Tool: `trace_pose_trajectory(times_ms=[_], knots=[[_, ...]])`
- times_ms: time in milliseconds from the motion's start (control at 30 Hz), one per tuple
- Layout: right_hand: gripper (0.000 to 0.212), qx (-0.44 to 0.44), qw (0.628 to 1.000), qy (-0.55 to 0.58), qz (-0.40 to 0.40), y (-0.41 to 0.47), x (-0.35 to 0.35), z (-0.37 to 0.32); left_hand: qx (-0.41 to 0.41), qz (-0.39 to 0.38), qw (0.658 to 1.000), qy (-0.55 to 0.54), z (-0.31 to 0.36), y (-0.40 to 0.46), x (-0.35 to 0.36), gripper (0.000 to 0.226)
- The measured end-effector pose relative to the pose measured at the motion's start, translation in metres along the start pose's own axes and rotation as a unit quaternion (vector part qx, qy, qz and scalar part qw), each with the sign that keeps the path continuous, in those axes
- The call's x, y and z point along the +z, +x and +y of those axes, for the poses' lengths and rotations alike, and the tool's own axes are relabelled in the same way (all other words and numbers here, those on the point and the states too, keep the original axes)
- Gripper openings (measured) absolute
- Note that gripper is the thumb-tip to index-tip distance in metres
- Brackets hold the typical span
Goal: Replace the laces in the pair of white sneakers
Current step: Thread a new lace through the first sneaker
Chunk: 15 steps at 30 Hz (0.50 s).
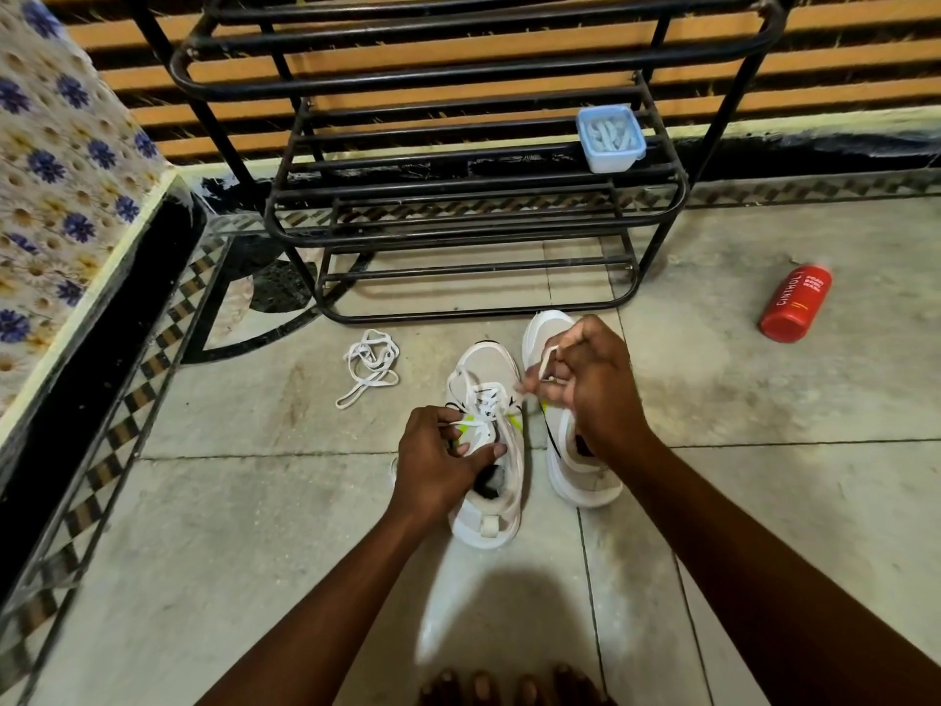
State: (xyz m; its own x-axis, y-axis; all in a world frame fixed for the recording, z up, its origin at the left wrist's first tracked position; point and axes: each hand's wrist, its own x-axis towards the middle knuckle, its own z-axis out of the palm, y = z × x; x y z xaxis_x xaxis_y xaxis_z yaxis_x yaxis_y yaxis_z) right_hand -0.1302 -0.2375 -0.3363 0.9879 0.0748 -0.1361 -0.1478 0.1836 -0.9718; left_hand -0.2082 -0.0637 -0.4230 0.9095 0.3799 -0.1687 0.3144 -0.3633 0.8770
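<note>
Two white sneakers side by side on the tiled floor (764,450), toes toward a black metal shoe rack (458,206). Left sneaker (491,481) partly laced, with the lace (486,400) crossing through its eyelets. Left hand (438,463) resting on the collar of this sneaker, fingers (458,425) closed around one end of the lace. Right hand (596,384) raised above the right sneaker (575,471), fingers pinched shut on the other end of the lace, looped over them. A loose white lace (369,364) lying in a tangle on the floor, left of the sneakers and apart from them. On a rack shelf, a small clear box (611,140) holding pale pieces. Far right on the floor, a red bottle (797,304) on its side.
</note>
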Motion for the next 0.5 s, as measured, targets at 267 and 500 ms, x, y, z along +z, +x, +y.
trace_pose_trajectory(times_ms=[267,500], knots=[[0.022,-0.382,0.554,-0.690,-0.266,0.012,-0.025,0.033,-0.048,-0.016,0.998,-0.024,0.002,0.003,-0.005,0.062],[0.014,-0.245,0.937,-0.248,0.001,-0.007,-0.004,-0.001,-0.056,-0.023,0.998,-0.030,0.002,0.002,-0.006,0.056]])
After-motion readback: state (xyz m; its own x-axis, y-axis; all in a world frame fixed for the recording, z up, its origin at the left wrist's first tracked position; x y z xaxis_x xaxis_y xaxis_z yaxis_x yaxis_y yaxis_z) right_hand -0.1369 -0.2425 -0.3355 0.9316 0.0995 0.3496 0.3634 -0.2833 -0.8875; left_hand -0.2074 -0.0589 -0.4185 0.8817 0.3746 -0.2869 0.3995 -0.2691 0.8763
